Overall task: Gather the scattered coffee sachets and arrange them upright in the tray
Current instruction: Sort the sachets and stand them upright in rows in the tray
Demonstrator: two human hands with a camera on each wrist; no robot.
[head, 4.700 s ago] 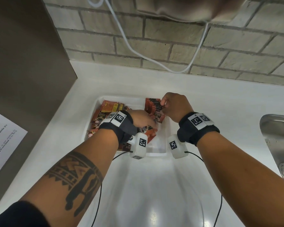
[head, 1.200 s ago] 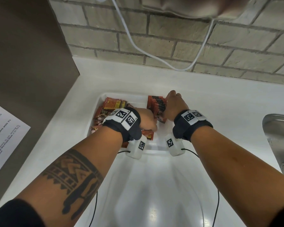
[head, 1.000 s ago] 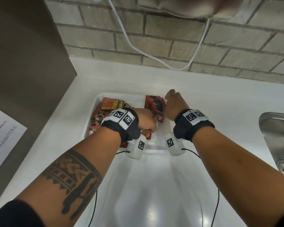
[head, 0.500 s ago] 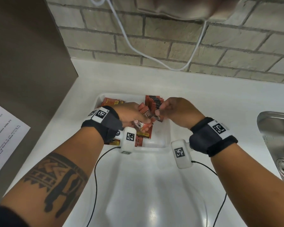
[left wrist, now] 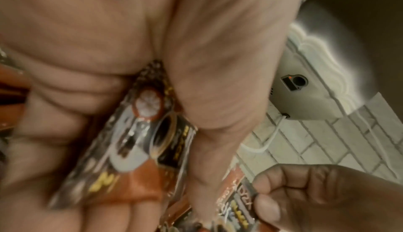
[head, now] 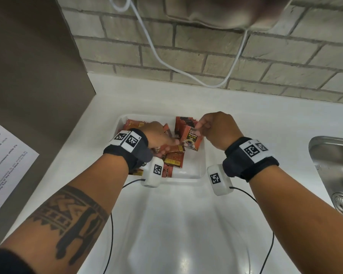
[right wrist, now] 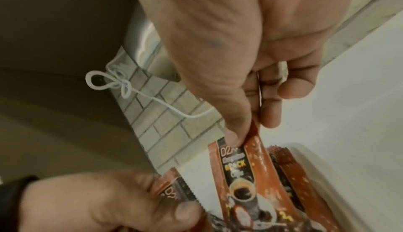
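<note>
- Right hand point(head: 216, 129) pinching a sachet point(head: 191, 140) by its top edge, thumb against fingertips, over the tray's point(head: 203, 165) right half; just in front of the upright row point(head: 184, 123)
- Left hand point(head: 158, 137) gripping another sachet point(left wrist: 139, 142) in curled fingers, low over the loose pile point(head: 173, 159)
- Risks, judged: slipping from so thin a pinch; nudging the row and toppling it; sachet leaning flat without support

Your left hand point(left wrist: 130, 63) grips a blurred sachet point(left wrist: 135, 149) mid-frame; your right hand point(left wrist: 327, 197) pinches another sachet point(left wrist: 237, 206) at lower right.
</note>
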